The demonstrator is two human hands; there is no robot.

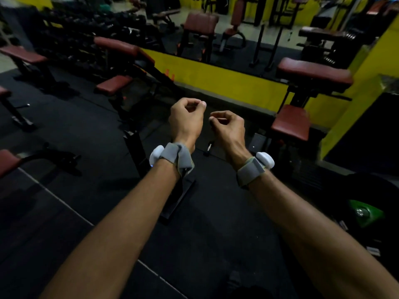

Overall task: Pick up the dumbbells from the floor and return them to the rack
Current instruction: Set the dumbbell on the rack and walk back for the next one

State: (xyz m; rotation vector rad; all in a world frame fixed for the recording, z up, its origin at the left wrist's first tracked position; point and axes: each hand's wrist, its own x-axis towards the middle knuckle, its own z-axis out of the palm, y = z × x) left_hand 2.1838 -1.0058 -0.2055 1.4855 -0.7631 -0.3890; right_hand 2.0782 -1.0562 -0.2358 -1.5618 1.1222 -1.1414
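Both my arms reach forward over the black rubber floor (90,130). My left hand (186,119) hangs in mid-air with its fingers loosely curled and nothing in it. My right hand (229,126) is beside it, a short gap apart, also loosely curled and holding nothing. Each wrist carries a grey strap with a white sensor. The dumbbell rack (86,37), dark and blurred, stands far off at the upper left with several black dumbbells on its shelves. I see no dumbbell on the floor near my hands.
Several red-padded benches surround me: one (121,67) just ahead on the left, one (302,98) to the right. A low yellow wall (226,83) runs across behind them. A green and black weight plate (364,212) lies low right. A bench base (172,195) sits under my left wrist.
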